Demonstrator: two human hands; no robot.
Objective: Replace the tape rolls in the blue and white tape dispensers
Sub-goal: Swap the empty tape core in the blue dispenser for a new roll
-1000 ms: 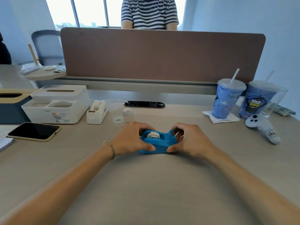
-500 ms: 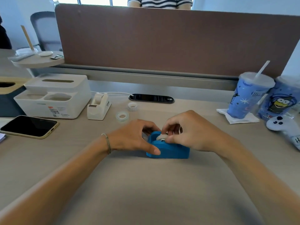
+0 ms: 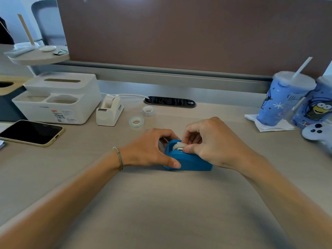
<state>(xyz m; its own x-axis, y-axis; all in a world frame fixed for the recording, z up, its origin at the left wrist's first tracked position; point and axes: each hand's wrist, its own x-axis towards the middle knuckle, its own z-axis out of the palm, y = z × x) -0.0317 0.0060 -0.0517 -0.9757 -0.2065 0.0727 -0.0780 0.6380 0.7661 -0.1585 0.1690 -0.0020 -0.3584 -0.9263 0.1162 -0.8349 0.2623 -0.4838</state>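
Note:
The blue tape dispenser point(image 3: 190, 161) sits on the desk in front of me. My left hand point(image 3: 149, 150) grips its left end, thumb on the near side. My right hand point(image 3: 213, 142) pinches the white tape roll point(image 3: 178, 146) seated in the dispenser's top, thumb and fingers around it. The white tape dispenser point(image 3: 109, 112) stands further back on the left with a roll in it. Two loose clear tape rolls lie behind my hands: one point(image 3: 136, 121) near the white dispenser, another point(image 3: 148, 110) beyond it.
A white tissue-box organiser point(image 3: 59, 101) and a phone point(image 3: 31, 133) lie to the left. Two blue cups point(image 3: 282, 99) with straws and a white controller point(image 3: 318, 134) stand at the right. A brown divider panel point(image 3: 179, 33) bounds the desk's far side, with a black cable port point(image 3: 169, 101) below it.
My right hand left the dispenser's right end and came over its top to pinch the roll. The view tilted down and closer. My left hand stays on the left end.

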